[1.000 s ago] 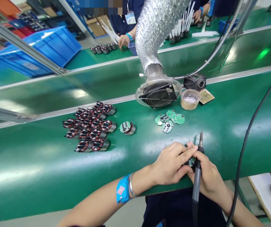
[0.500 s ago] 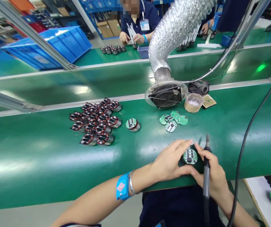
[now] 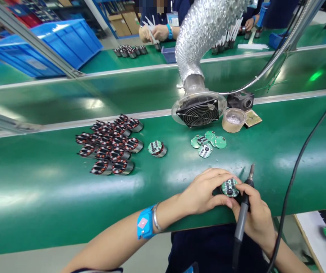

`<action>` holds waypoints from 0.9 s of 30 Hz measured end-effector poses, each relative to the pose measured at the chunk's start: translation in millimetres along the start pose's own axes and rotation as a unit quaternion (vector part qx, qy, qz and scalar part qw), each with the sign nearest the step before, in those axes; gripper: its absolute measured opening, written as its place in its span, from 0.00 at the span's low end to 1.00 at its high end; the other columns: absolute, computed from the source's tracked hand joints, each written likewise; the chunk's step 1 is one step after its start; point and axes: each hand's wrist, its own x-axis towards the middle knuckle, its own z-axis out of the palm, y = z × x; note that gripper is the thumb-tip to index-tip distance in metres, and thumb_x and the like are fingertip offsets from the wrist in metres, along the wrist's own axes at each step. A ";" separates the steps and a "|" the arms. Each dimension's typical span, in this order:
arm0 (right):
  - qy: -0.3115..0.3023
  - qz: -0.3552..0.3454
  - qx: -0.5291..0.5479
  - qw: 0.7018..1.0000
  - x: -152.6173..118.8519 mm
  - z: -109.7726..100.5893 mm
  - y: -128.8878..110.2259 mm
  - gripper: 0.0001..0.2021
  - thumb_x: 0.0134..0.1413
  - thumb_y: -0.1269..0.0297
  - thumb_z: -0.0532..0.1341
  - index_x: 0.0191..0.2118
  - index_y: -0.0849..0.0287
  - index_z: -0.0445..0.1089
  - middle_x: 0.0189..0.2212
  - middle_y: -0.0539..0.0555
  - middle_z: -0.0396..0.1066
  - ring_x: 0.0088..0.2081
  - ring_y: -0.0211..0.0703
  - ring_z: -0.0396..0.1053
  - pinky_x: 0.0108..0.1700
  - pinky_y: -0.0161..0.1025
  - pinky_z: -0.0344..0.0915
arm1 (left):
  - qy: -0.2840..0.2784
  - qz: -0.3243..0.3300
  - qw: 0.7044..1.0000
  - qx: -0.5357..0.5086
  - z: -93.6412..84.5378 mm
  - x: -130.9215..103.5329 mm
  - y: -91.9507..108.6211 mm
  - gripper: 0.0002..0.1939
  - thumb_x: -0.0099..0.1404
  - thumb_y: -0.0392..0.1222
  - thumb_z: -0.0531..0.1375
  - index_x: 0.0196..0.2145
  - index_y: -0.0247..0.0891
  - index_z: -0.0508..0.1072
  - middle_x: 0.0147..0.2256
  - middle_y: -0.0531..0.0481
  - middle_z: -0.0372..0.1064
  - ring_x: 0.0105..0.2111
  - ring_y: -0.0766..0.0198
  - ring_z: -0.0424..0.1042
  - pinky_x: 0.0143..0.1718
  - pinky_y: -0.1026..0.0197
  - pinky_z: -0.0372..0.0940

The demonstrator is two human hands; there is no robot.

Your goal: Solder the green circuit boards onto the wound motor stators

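My left hand (image 3: 208,191) curls around the left side of a part topped with a round green circuit board (image 3: 229,187), near the bench's front edge. At its right, my right hand (image 3: 255,212) holds a soldering iron (image 3: 242,220), tip pointing up and away, while its index finger touches the board's edge. Several loose green boards (image 3: 205,150) lie beyond my hands. Further left, a single motor (image 3: 160,151) carries a green board tilted on top. Several motors without boards (image 3: 120,166) stand grouped at the left.
A fume extractor fan (image 3: 198,113) hangs over the bench's back. Beside it are a round tub (image 3: 233,121), a small square tin (image 3: 253,118) and a dark holder (image 3: 240,101). A black cable (image 3: 299,159) crosses at right. Across the divider, a person's hands (image 3: 154,33) hold white strips.
My left fingers have closed in around the part. My right index finger has moved onto the board's edge, and the iron has tilted, its handle swinging left. The view has shifted slightly.
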 end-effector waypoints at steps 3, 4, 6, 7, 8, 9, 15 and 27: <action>-0.010 0.015 0.015 1.000 -0.6 -2.4 4.1 0.15 0.59 0.63 0.63 0.49 0.60 0.61 0.47 0.63 0.75 0.43 0.47 0.77 0.42 0.35 0.77 | 0.009 -0.169 0.976 -0.137 -4.8 -3.5 -2.8 0.28 0.60 0.57 0.64 0.50 0.35 0.70 0.45 0.41 0.73 0.41 0.58 0.75 0.42 0.55 0.71; -0.006 0.011 0.016 1.000 -0.2 -3.0 5.0 0.16 0.58 0.64 0.64 0.49 0.60 0.61 0.47 0.63 0.75 0.43 0.47 0.77 0.42 0.35 0.76 | 0.009 -0.235 0.952 -0.195 -5.2 -4.2 -3.3 0.25 0.61 0.58 0.62 0.45 0.34 0.71 0.38 0.43 0.74 0.34 0.62 0.75 0.35 0.58 0.72; 0.009 -0.012 0.015 1.000 1.5 -4.2 6.1 0.15 0.58 0.66 0.64 0.48 0.61 0.62 0.47 0.63 0.75 0.44 0.47 0.77 0.44 0.35 0.76 | -0.008 -0.333 0.891 -0.308 -4.5 -4.1 -3.0 0.25 0.59 0.62 0.61 0.34 0.33 0.69 0.27 0.50 0.71 0.23 0.67 0.71 0.22 0.65 0.69; 0.013 -0.025 0.014 0.999 2.8 -4.7 6.3 0.14 0.57 0.67 0.64 0.47 0.61 0.62 0.47 0.63 0.75 0.44 0.46 0.77 0.44 0.34 0.76 | -0.021 -0.361 0.863 -0.353 -3.7 -3.4 -2.2 0.26 0.56 0.63 0.62 0.31 0.33 0.68 0.24 0.51 0.69 0.20 0.69 0.70 0.19 0.67 0.66; 0.014 -0.037 0.012 0.999 4.2 -5.3 6.4 0.14 0.57 0.68 0.64 0.47 0.62 0.62 0.46 0.64 0.76 0.44 0.46 0.77 0.45 0.34 0.75 | -0.030 -0.380 0.839 -0.388 -3.1 -2.3 -1.0 0.27 0.54 0.64 0.64 0.30 0.33 0.67 0.24 0.52 0.69 0.18 0.70 0.69 0.16 0.68 0.65; 0.013 -0.046 0.012 0.999 5.6 -5.8 6.5 0.14 0.57 0.68 0.64 0.46 0.62 0.63 0.46 0.64 0.76 0.45 0.46 0.77 0.45 0.34 0.75 | -0.034 -0.393 0.822 -0.412 -2.6 -1.1 0.4 0.27 0.52 0.63 0.65 0.29 0.33 0.67 0.23 0.52 0.69 0.17 0.70 0.68 0.15 0.69 0.64; 0.013 -0.062 0.008 0.998 8.2 -8.0 8.9 0.14 0.56 0.70 0.64 0.47 0.63 0.63 0.47 0.64 0.75 0.45 0.47 0.77 0.46 0.36 0.76 | -0.031 -0.420 0.793 -0.441 -3.2 4.7 9.7 0.22 0.52 0.56 0.67 0.30 0.33 0.68 0.25 0.51 0.71 0.18 0.72 0.68 0.15 0.70 0.65; -0.098 -0.024 0.125 0.987 9.7 -17.2 15.6 0.18 0.57 0.67 0.64 0.50 0.56 0.60 0.50 0.61 0.74 0.48 0.48 0.76 0.46 0.37 0.75 | -0.018 0.026 0.997 0.069 -27.5 0.0 4.1 0.09 0.68 0.41 0.57 0.34 0.37 0.75 0.35 0.46 0.75 0.37 0.63 0.74 0.41 0.63 0.68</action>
